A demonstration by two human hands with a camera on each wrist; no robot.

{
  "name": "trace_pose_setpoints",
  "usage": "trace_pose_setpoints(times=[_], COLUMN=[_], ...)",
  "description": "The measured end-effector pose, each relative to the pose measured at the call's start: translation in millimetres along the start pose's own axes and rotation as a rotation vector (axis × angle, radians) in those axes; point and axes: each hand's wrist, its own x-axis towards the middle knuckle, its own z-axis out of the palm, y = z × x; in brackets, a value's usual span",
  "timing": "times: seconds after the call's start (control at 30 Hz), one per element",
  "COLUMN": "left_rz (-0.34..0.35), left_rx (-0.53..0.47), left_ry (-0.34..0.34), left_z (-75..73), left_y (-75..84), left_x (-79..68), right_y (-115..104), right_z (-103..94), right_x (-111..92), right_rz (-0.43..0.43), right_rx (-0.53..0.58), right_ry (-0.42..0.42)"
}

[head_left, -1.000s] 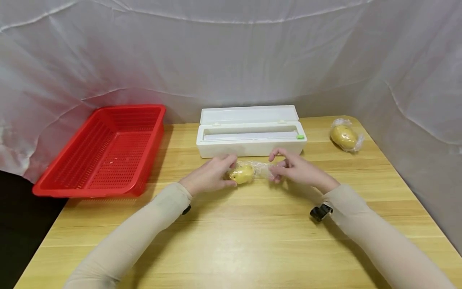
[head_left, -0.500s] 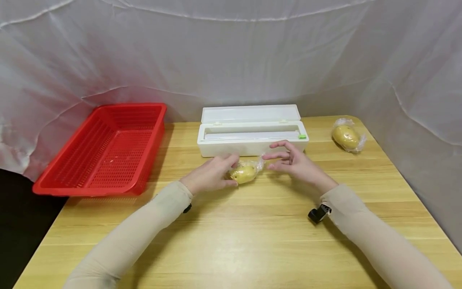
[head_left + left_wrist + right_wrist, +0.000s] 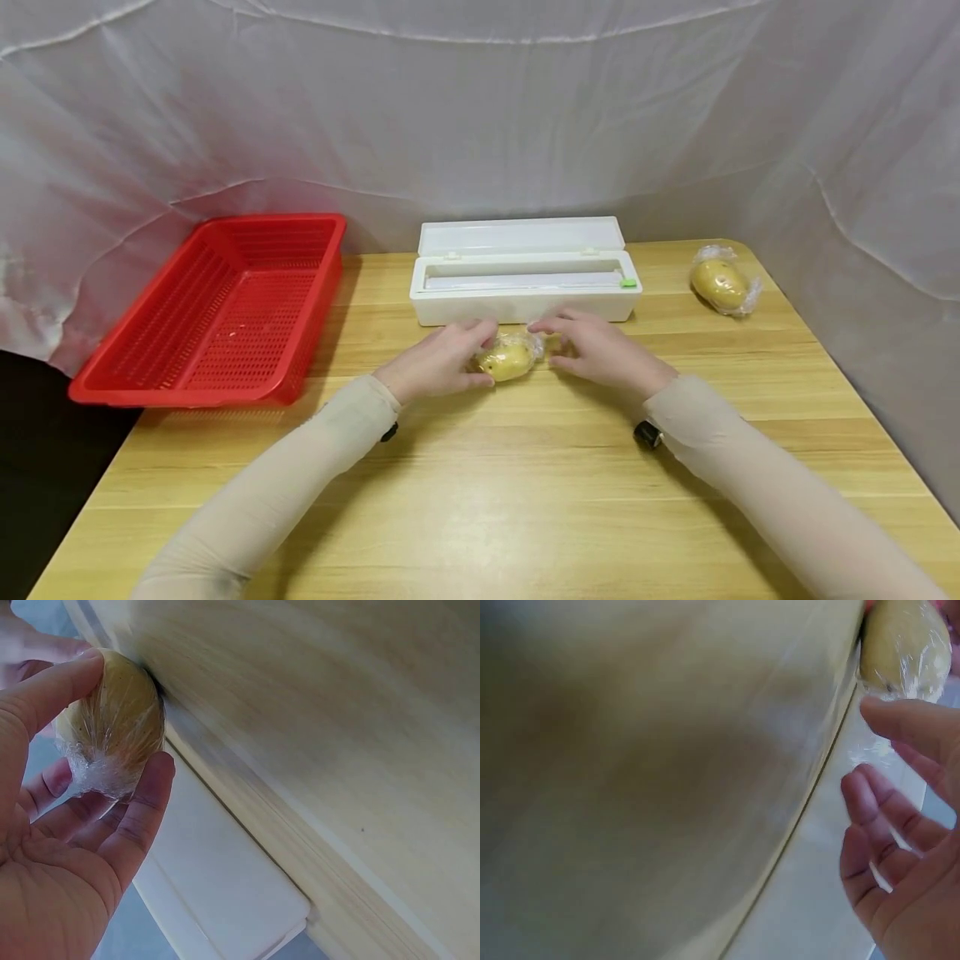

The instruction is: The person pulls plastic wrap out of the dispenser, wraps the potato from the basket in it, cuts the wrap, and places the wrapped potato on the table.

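Observation:
A yellow potato [image 3: 507,362] wrapped in cling film lies on the table in front of the white box. My left hand [image 3: 441,364] holds its left end between thumb and fingers; the left wrist view shows the bunched film [image 3: 105,771] amid those fingers. At the potato's other end is my right hand [image 3: 606,352], its fingers loosely bent beside the gathered film there. In the right wrist view, the thumb [image 3: 904,720] is close to the wrapped potato [image 3: 904,645], and the other fingers hold nothing visible. Whether the right fingertips touch the film is unclear.
Behind my hands stands a white cling film box [image 3: 525,310], lid raised, a roll inside and a green slider at its right end. A second wrapped potato [image 3: 718,283] lies at the table's back right. On the left sits a red plastic basket [image 3: 307,333].
The film tail stretched out to the right has been folded in against the potato. My right hand lifted away, then came left to the potato's end. My left hand kept its hold.

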Motion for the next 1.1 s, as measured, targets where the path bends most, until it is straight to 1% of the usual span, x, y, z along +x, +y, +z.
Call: trace_pose_setpoints(times=[0.07, 0.17, 0.23, 0.3, 0.37, 0.5, 0.77, 0.83, 0.97, 1.1], left_rz=[-0.001, 0.004, 0.014, 0.026, 0.037, 0.049, 0.062, 0.067, 0.065, 0.051], left_rx=[-0.004, -0.024, -0.039, -0.05, -0.051, -0.044, -0.028, -0.025, -0.01, 0.003], left_ry=[0.0, 0.0, -0.001, -0.006, -0.012, -0.019, -0.026, -0.036, -0.057, -0.079], left_z=[0.0, -0.1, -0.2, -0.1, -0.1, -0.4, -2.1, -2.9, -4.5, -6.6], left_y=[0.0, 0.0, 0.1, 0.1, 0.2, -0.6, -0.5, -0.3, -0.1, 1.3], left_x=[-0.2, -0.7, -1.0, -1.3, -1.7, -2.6, -2.7, -2.1, 0.1, 1.8], right_y=[-2.6, -5.9, -6.8, -7.0, -6.2, -4.5, 1.7, 4.3, 6.0, 1.2], right_z=[0.6, 1.1, 1.2, 1.0, 0.7, -1.3, -3.6, -4.3, -9.0, -14.7], right_x=[4.7, 10.6, 13.4, 15.4, 16.4, 16.4, 9.4, 7.1, 3.4, 1.5], right_rz=[-0.025, -0.08, -0.108, -0.122, -0.114, -0.055, 0.067, 0.096, 0.146, 0.188], right_rx=[-0.069, -0.139, -0.163, -0.151, -0.112, 0.008, 0.236, 0.298, 0.391, 0.446], right_ry=[-0.007, 0.003, 0.011, 0.001, -0.026, -0.091, -0.145, -0.145, -0.115, -0.062])
